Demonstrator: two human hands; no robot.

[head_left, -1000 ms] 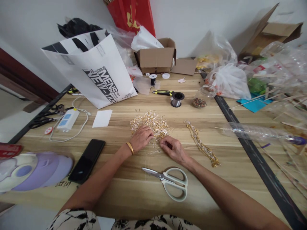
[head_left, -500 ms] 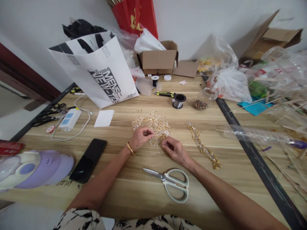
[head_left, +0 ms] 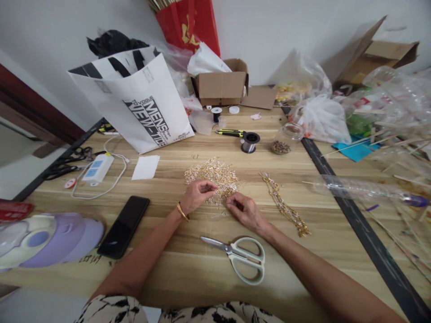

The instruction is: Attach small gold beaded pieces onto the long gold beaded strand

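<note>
Mid-frame, gold-silver pile (head_left: 216, 171) lay just above, slightly wider sideways; left hand (head_left: 198, 195) nearer, overlapping it, right hand (head_left: 247, 212) lower right. 2 closed pinches; I couldn't tell on what.

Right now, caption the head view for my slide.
Left hand and right hand at a heap of gold-and-silver jewelry pieces, pale-handled scissors lying in the foreground.

Place: a craft corner, home or small workshop, I cannot tell which.
Table (head_left: 182, 273): wood-grained, against a plain wall (head_left: 266, 31).
Near edge: my scissors (head_left: 230, 249).
Middle: my heap of gold and silver bits (head_left: 215, 171).
Towards far edge: silver spool (head_left: 249, 146), jar (head_left: 280, 147), open box (head_left: 221, 86).
Left edge: power strip (head_left: 98, 168), my phone (head_left: 124, 227) further in.
Right: plastic bags (head_left: 326, 120).
</note>
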